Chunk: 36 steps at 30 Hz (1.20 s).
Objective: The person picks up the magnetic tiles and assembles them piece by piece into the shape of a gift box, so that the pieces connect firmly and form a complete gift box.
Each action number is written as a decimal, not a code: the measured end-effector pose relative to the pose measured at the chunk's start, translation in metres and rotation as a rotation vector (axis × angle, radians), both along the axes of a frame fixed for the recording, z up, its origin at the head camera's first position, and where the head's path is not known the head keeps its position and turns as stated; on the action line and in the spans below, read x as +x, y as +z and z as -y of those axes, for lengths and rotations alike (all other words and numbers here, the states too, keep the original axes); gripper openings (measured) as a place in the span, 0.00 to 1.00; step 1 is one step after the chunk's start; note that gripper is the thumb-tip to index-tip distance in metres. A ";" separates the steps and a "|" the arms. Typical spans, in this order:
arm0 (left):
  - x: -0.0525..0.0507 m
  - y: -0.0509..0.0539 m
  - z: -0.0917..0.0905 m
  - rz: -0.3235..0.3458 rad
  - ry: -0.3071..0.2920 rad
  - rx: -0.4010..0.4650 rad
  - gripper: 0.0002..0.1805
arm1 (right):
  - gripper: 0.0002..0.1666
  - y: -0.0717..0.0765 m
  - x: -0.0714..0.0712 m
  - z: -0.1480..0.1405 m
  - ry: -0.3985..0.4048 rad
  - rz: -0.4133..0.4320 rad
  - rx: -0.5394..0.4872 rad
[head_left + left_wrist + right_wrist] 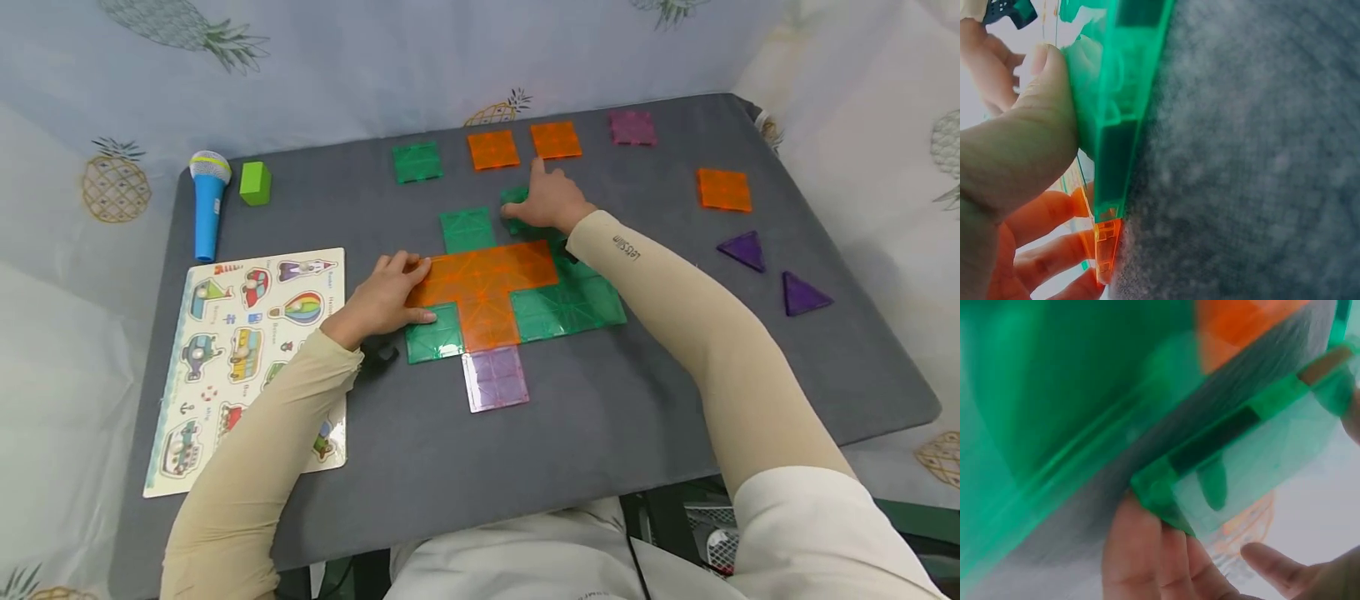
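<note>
With the left hand (384, 296), resting spread fingers and thumb on the joined tiles (487, 287) at centre; with the right hand (551, 198), gripping a green tile (1235, 456) just above them, holding the index finger straight near an orange tile (557, 140) at upper centre.

Layout of the table (600, 433), from the person's side. Left: microphone (207, 204) at the far corner, block (255, 183) just to its right, puzzle board (258, 321) before both. Centre: tile assembly (487, 312), left hand (386, 296) on its left end; behind its right half, right hand (551, 200) around a single tile (513, 197). Farther back: a row of four loose squares (492, 150). Right: lone square (723, 190); before it, one triangle (744, 251), then another triangle (805, 294), nearer and farther right. Behind the table: curtain (390, 67).
</note>
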<state>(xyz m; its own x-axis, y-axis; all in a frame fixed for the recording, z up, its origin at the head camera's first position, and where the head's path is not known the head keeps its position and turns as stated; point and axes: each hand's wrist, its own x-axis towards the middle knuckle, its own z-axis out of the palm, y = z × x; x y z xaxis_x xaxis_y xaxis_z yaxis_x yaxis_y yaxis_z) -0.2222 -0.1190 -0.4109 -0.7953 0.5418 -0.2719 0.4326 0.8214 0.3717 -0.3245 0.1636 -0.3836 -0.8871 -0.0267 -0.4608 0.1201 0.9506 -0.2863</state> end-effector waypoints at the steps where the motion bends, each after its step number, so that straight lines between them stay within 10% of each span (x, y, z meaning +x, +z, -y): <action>1: 0.000 0.000 0.000 0.003 0.002 -0.003 0.48 | 0.64 -0.002 0.000 0.006 0.024 -0.003 0.015; 17: 0.000 0.001 0.002 0.021 0.009 -0.002 0.48 | 0.60 0.004 -0.007 0.017 0.219 0.081 0.102; 25: 0.002 -0.004 -0.001 0.008 0.009 0.004 0.48 | 0.42 -0.009 -0.039 -0.012 0.185 -0.146 0.144; 36: -0.002 0.002 -0.012 0.031 0.040 -0.007 0.51 | 0.42 -0.004 -0.049 -0.063 0.293 0.043 0.220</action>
<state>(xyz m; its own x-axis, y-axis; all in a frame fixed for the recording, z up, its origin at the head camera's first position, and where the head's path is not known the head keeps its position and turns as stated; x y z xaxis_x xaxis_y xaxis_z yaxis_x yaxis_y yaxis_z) -0.2240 -0.1071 -0.4089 -0.8074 0.5079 -0.3002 0.3880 0.8404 0.3785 -0.3740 0.2266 -0.3873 -0.8359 -0.1729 -0.5209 -0.1591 0.9847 -0.0716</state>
